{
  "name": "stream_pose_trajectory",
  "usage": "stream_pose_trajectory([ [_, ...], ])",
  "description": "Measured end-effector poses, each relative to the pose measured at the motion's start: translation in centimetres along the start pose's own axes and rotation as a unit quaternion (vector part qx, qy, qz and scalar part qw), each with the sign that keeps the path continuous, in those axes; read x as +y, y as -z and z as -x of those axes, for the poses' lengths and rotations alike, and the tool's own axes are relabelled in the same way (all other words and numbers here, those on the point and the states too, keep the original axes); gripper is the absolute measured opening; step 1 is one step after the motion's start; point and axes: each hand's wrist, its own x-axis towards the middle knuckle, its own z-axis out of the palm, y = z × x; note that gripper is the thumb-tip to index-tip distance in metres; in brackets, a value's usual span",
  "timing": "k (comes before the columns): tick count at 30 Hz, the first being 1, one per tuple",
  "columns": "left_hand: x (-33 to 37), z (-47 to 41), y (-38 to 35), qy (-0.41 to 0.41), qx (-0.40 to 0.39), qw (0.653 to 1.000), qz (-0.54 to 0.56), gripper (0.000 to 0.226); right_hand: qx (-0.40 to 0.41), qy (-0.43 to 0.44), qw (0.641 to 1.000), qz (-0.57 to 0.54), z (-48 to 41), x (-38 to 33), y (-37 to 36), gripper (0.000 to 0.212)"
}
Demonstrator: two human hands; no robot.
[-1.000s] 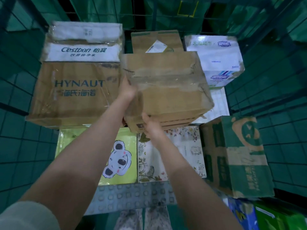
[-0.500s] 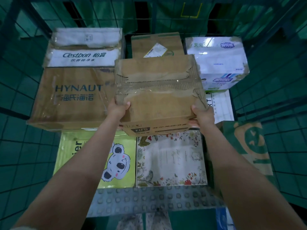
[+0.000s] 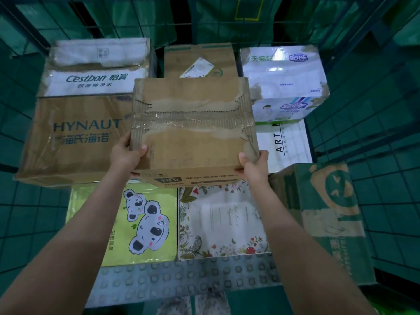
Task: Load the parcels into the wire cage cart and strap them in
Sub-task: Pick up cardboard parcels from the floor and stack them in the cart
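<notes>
The right hand [image 3: 254,164] has shifted from under the brown parcel [image 3: 193,123] to its near right corner, matching the left hand [image 3: 126,153]; both sets of fingers grasp it, level now above the floral pack [image 3: 222,223] inside the wire cage cart [image 3: 363,123], probably ready for lowering

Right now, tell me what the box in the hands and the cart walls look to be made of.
Held box: corrugated cardboard, matt brown; the torn top skin bares its fluting, and glossy clear tape crosses it. Cart walls: a grid of thin bars, probably metal wire; coating unclear in this light.
</notes>
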Motion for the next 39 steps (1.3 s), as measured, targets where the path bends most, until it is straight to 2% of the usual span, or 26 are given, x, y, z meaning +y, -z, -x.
stream_pose_trajectory([
  [4, 0.2, 0.3, -0.8, -0.019, 0.046, 0.998, -0.028, 0.059, -0.013, -0.04, 0.997, 0.069, -0.6, -0.9, -0.3, 0.049],
  [6, 0.4, 0.8, -1.4, -0.048, 0.062, 0.993, -0.083, 0.059, -0.019, -0.059, 0.989, 0.132, -0.5, -1.5, -0.1, 0.057],
  [9, 1.3, 2.7, -2.3, -0.047, 0.048, 0.981, -0.181, 0.068, -0.04, -0.055, 0.968, 0.241, 0.3, -2.0, 0.6, 0.068],
  [11, 2.1, 4.3, -3.1, -0.063, 0.035, 0.971, -0.226, 0.072, -0.032, -0.058, 0.965, 0.255, 0.7, -2.4, 0.8, 0.073],
  [14, 3.4, 7.7, -4.3, -0.114, 0.019, 0.961, -0.25, 0.064, 0.005, -0.05, 0.975, 0.216, 2.1, -2.9, 1.1, 0.069],
  [17, 4.0, 9.9, -4.9, -0.144, -0.039, 0.964, -0.221, 0.068, 0.018, -0.057, 0.977, 0.206, 4.0, -3.0, 2.0, 0.06],
  [21, 4.3, 12.6, -4.8, -0.14, -0.104, 0.971, -0.163, 0.073, -0.004, -0.054, 0.98, 0.19, 7.2, -3.2, 2.9, 0.045],
  [26, 4.7, 16.5, -3.5, -0.16, -0.145, 0.966, -0.139, 0.055, -0.023, -0.056, 0.991, 0.123, 11.7, -3.5, 3.7, 0.042],
  [31, 3.5, 18.9, -1.9, -0.184, -0.199, 0.953, -0.133, 0.046, 0.008, -0.065, 0.998, 0.027, 17.5, -3.3, 4.2, 0.034],
  [35, 2.1, 20.7, -0.6, -0.164, -0.233, 0.948, -0.14, 0.045, 0.033, -0.091, 0.995, -0.028, 21.3, -2.3, 4.4, 0.012],
  [39, 0.7, 22.4, 0.7, -0.177, -0.263, 0.938, -0.142, 0.042, 0.053, -0.11, 0.991, -0.053, 23.6, -0.9, 4.4, 0.03],
])
